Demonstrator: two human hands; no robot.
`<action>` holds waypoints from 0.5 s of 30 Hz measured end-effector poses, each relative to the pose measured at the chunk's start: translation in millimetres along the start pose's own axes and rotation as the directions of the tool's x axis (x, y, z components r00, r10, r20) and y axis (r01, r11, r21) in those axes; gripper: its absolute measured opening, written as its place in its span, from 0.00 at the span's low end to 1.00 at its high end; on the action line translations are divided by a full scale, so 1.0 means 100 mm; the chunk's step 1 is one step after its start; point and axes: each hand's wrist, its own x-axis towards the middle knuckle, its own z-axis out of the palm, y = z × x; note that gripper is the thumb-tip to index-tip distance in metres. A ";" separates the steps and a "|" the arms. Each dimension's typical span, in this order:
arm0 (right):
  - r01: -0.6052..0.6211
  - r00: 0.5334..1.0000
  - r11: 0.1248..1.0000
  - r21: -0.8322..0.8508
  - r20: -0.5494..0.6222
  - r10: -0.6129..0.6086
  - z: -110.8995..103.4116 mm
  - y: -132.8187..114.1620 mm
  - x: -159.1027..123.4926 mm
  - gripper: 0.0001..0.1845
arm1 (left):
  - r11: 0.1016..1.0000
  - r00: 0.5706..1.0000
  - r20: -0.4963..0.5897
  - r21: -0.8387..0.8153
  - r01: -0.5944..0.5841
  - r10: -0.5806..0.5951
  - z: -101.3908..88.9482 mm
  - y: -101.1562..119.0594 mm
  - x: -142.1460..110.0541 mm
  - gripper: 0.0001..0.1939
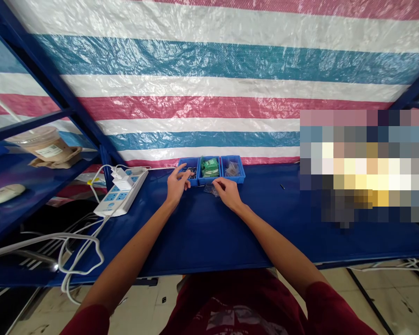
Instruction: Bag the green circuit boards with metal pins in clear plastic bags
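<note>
Three small blue bins stand side by side against the striped sheet. My left hand (177, 185) is at the left bin (194, 181), its fingers apart and partly over the small metal parts (192, 171) inside; I see nothing held in it. My right hand (227, 191) is in front of the right bin (243, 177), thumb and fingers pinched at a small clear plastic bag (209, 188) on the table. Green packets (210, 166) fill the middle bin, and clear plastic bags (232, 169) lie in the right one.
A white power strip (120, 207) with a plugged-in charger (122, 180) and loose cables lies on the left. A drink cup (49, 144) and a pale mouse (6, 194) sit on the side shelf. A small dark rod (282, 186) lies right on the blue table (209, 237). The far right is pixelated.
</note>
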 end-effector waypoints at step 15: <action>-0.001 1.000 1.000 -0.022 0.016 0.001 0.00 0.00 0.00 0.15 | 0.337 0.867 0.498 0.816 -0.470 0.006 0.08 -0.12 -0.12 0.15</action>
